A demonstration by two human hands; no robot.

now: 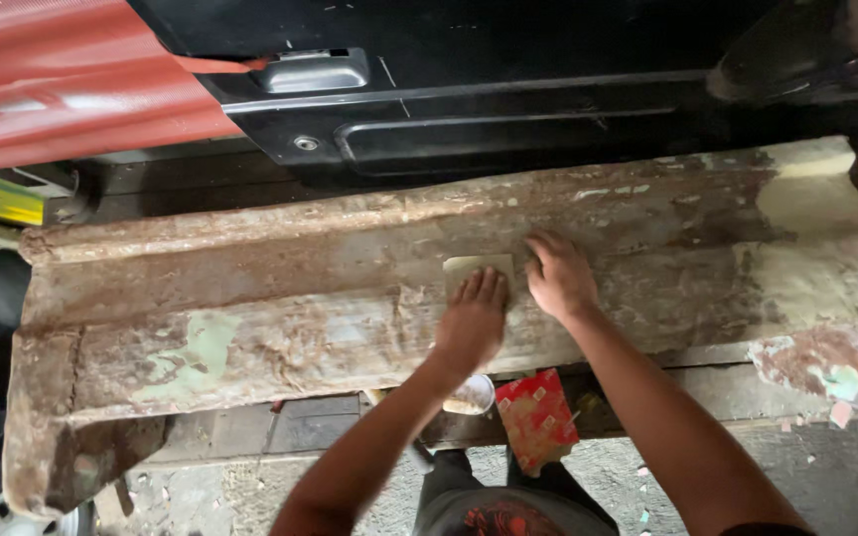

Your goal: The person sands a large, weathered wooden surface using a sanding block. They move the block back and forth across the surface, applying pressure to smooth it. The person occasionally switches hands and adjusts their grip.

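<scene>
Fingers of both hands press flat on the sandpaper sheet.

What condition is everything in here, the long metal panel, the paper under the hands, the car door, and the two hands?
Rusty panel: lying flat, corroded, patches of pale filler and worn paint.
Sandpaper sheet: flat on the panel, partly covered by fingers.
Left hand: open, palm pressed on the sheet.
Right hand: fingers spread, resting on the panel beside the sheet.
Black car door: open, inner side bare.
Red packet: crumpled, below the panel.
</scene>
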